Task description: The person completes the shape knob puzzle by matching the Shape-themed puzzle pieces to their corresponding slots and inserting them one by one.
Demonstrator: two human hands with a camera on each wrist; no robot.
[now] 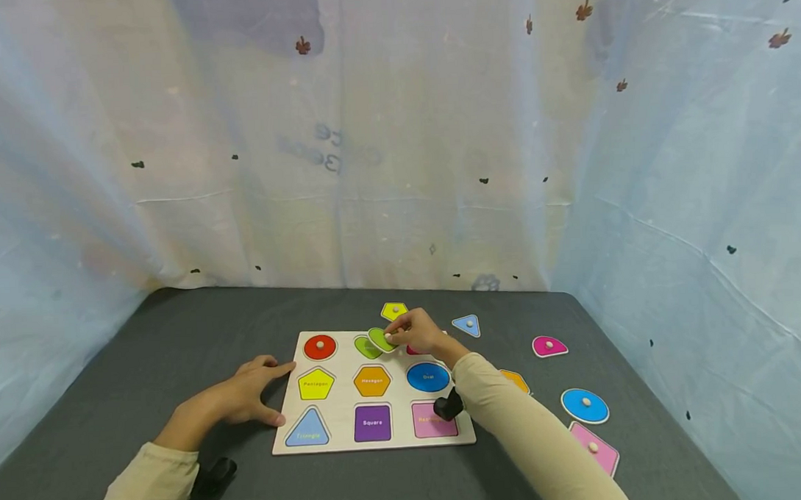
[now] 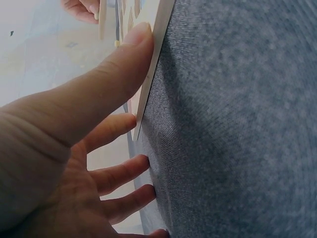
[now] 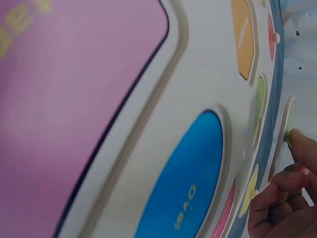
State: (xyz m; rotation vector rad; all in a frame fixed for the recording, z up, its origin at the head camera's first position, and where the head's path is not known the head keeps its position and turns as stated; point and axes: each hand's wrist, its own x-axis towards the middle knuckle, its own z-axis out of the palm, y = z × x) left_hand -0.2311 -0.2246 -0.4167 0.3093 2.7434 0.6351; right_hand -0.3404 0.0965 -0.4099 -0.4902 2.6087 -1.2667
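A wooden shape puzzle board [image 1: 344, 388] lies on the grey table, with a red circle piece [image 1: 320, 347] in its top-left recess. My right hand [image 1: 422, 333] pinches the small knob of a green puzzle piece [image 1: 379, 340]. The piece is raised and tilted over the green recess, partly covering it; the right wrist view shows this piece [image 3: 283, 136] apart from the board. My left hand [image 1: 249, 391] is spread at the board's left edge, thumb and index finger touching it. In the left wrist view its thumb [image 2: 106, 84] lies along the wooden edge.
Loose knobbed pieces lie around the board: a yellow pentagon [image 1: 392, 309] and blue triangle [image 1: 467, 325] behind, a magenta piece [image 1: 549, 346], a blue oval [image 1: 585, 406] and a pink rectangle [image 1: 596, 449] to the right. An orange piece [image 1: 514, 380] is partly behind the right sleeve.
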